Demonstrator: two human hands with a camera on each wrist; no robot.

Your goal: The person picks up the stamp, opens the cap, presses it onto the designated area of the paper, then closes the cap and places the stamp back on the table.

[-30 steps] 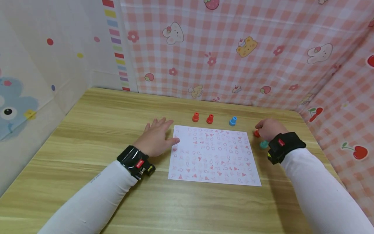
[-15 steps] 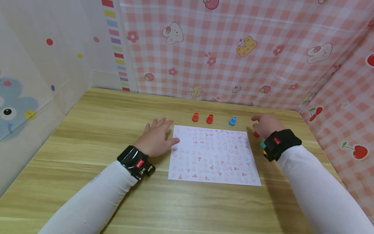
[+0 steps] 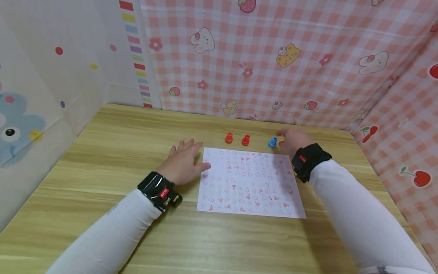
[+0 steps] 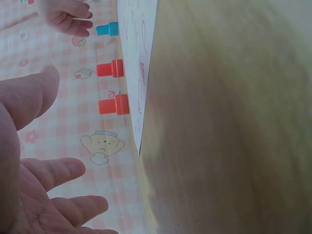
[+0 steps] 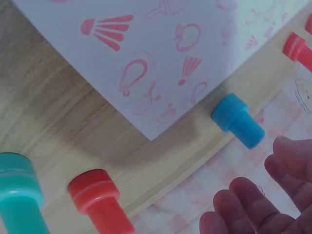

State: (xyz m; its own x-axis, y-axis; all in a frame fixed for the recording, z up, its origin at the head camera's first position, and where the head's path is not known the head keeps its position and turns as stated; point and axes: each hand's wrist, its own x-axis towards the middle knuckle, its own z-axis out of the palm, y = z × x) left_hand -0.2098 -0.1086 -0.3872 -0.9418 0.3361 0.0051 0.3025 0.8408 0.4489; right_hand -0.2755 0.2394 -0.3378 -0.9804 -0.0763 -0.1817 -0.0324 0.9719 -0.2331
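The rear is covered by a pink-and-white checked fabric (image 3: 232, 53) printed with cartoon figures, below which a light wood-grain table (image 3: 219, 243) is seen. On the table a flat rectangular white paper sheet (image 3: 253, 182) is laid, marked with red and pink prints. The left hand (image 3: 183, 163) is spread, released, with its thumb over the sheet's left edge; whether the paper is touched cannot be told. The right hand (image 3: 295, 140) is held released, fingers loosely bent, just beside an upright blue plastic stamp (image 3: 272, 142) placed behind the sheet's far edge. Left of it, two upright red plastic stamps (image 3: 246, 140) are lined up. In the right wrist view, another red plastic stamp (image 5: 100, 195) and a green plastic stamp (image 5: 19, 190) are shown beyond the sheet's right edge.
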